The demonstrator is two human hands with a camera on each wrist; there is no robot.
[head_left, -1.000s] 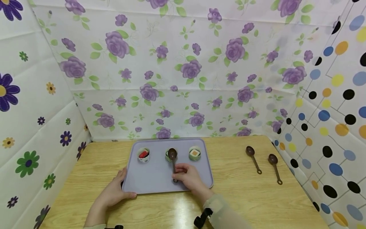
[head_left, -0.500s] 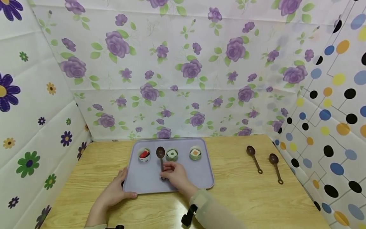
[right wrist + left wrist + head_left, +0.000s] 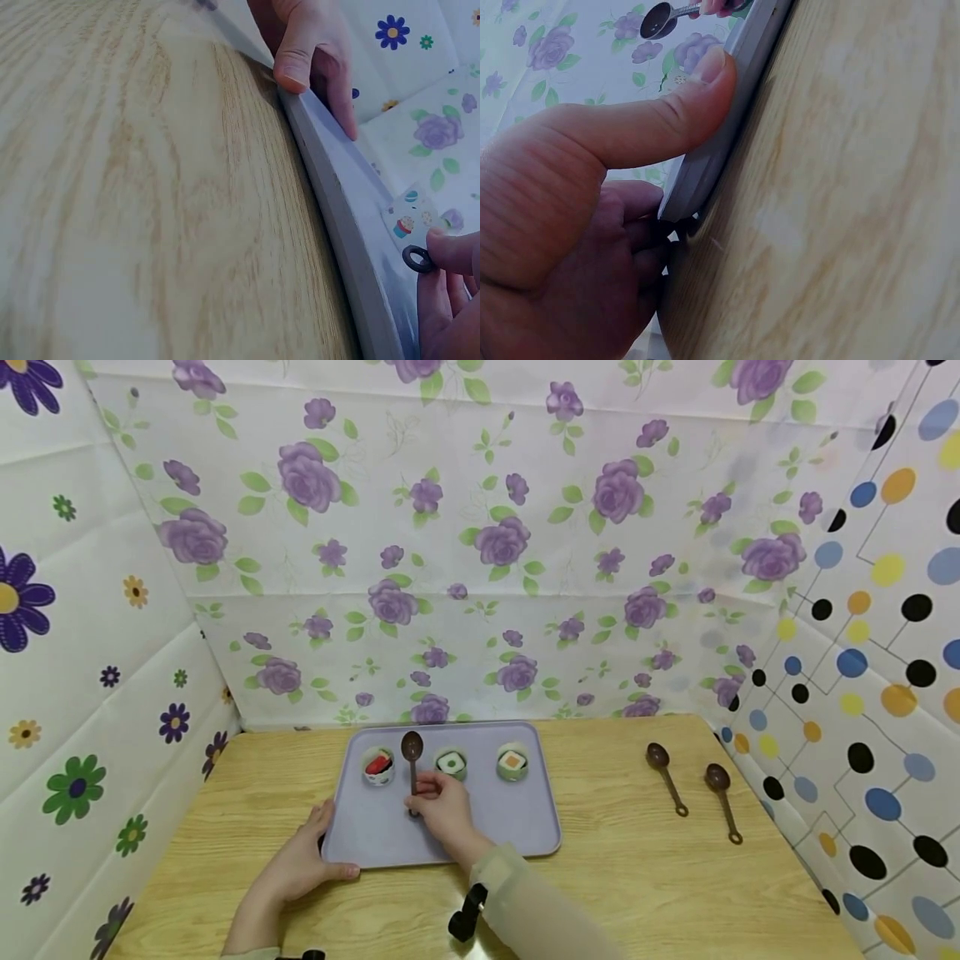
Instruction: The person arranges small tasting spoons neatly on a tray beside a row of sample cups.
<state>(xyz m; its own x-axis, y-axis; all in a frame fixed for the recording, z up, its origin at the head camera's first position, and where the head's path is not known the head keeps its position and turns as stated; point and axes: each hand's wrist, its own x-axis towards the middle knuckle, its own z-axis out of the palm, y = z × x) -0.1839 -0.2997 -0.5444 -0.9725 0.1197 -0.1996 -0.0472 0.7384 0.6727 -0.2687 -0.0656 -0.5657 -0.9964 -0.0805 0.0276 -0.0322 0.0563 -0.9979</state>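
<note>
My right hand [image 3: 447, 812] pinches the handle of a brown measuring spoon [image 3: 412, 747] over the lilac tray [image 3: 382, 837], its bowl pointing away. The spoon is between a patterned cup [image 3: 378, 772] with red and black contents and a green cup [image 3: 452, 768] holding a white piece with a green centre. At the tray's front left corner my left hand [image 3: 296, 860] grips the edge, thumb along the front rim and fingers at the left side. The right wrist view shows the handle's ring end [image 3: 418, 259] by the right thumb.
A second green cup [image 3: 512, 763] with a white and orange piece stands at the tray's right. Two more brown spoons, one [image 3: 657, 755] nearer the tray and another [image 3: 717, 776] further right, lie on the wooden table [image 3: 630, 860]. Patterned cloth surrounds the table.
My right hand has carried the spoon left, from in front of the middle cup to the gap beside the left one, and slightly farther back. The left hand stays on the tray corner.
</note>
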